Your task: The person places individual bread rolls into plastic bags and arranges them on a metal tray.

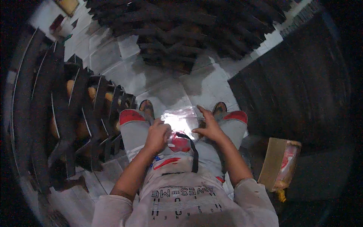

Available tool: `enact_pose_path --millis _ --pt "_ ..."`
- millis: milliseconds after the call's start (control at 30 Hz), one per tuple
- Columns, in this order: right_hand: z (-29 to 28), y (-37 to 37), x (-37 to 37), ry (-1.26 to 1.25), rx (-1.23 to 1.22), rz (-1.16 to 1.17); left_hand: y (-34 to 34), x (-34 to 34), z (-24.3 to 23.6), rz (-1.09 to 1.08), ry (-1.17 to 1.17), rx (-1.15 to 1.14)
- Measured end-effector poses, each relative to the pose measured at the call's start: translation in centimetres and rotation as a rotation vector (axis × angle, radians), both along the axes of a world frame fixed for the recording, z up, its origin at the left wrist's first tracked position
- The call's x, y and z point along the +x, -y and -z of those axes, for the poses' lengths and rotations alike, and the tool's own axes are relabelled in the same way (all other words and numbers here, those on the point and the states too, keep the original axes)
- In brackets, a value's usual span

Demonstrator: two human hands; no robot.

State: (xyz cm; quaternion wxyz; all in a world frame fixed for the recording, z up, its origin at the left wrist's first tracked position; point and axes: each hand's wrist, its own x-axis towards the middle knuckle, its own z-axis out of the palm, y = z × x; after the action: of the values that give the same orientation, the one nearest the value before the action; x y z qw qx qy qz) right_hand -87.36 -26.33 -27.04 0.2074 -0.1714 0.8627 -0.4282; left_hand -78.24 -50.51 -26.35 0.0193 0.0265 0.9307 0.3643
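A shiny clear plastic bag (180,120) lies across my lap between my hands, with bright glare on its surface. A red and clear patch (179,142) shows at its near end; whether this is part of the bag I cannot tell. My left hand (158,135) is closed at the bag's left edge, its fingers curled in. At the right edge, my right hand (208,126) has thumb and forefinger spread apart, the thumb near the plastic. A black strap (193,151) hangs over my lap just below the bag.
Dark zigzag-edged stacks stand at my left (81,117) and more (170,34) lie ahead. A large dark panel (291,75) rises on the right. Beside my right leg, an open cardboard box (270,162) holds red and clear packaging. The tiled floor (162,90) has dark, wet-looking patches.
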Motion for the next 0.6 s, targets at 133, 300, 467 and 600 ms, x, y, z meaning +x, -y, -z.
enact_pose_path --millis 133,300,467,600 --pt "-5.6 1.2 -1.0 0.029 -0.032 -0.12 -0.2 -0.4 -3.8 0.016 -0.041 0.147" --pt "-9.7 3.6 -2.0 -0.012 -0.115 -0.156 1.5 -0.2 -8.5 -0.135 0.015 0.248" --pt "-13.8 6.8 -2.8 -0.086 0.201 -0.487 4.3 2.5 -10.6 -0.21 0.088 0.24" --pt "-18.6 10.6 -4.9 -0.092 0.201 -0.813 6.7 4.8 -11.3 -0.257 0.003 0.295"
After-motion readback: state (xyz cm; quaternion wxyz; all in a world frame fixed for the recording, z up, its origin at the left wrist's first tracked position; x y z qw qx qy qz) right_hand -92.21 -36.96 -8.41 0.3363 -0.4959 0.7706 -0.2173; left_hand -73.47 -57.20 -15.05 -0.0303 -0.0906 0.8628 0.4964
